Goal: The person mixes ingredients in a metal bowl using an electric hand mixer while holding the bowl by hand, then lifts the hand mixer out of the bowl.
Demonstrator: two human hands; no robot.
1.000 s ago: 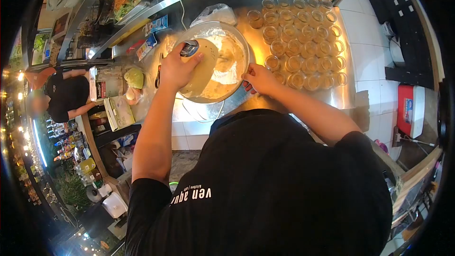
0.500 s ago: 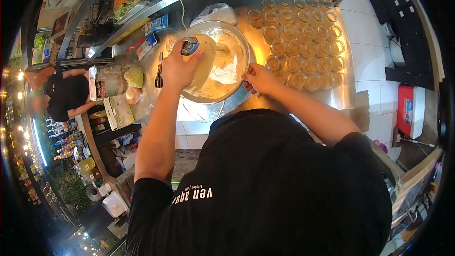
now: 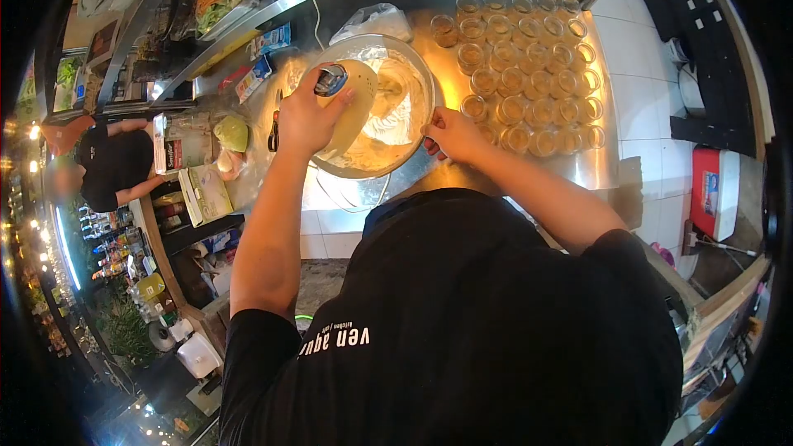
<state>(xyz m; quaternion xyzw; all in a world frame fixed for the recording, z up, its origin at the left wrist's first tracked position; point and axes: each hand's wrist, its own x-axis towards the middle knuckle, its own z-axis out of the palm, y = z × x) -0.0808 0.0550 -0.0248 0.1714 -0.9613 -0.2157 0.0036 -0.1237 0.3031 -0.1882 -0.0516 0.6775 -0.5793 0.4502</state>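
A large metal bowl point(image 3: 429, 87) holds a creamy, light-coloured mixture point(image 3: 395, 95) with whiter streaks. Over the bowl's left part is a pale yellow hand mixer point(image 3: 360, 91), tilted, its beaters hidden beneath it. My left hand point(image 3: 312, 116) is wrapped round the mixer's handle. At the bowl's lower right rim, my right hand point(image 3: 450, 136) is closed with its fingertips pinched on the rim. A white cord runs down from the top toward the bowl.
Rows of small glass jars point(image 3: 537, 83) stand on the steel table point(image 3: 607, 169) at the right. A plastic bag point(image 3: 376, 23) lies behind the bowl. Blue and white packets point(image 3: 254, 78) and a green-topped bag point(image 3: 231, 134) are at the left. Another person point(image 3: 116, 157) stands far left.
The mixer shifts slightly to the left over the bowl, with my left hand on it, uncovering more of the mixture. My right hand stays at the rim.
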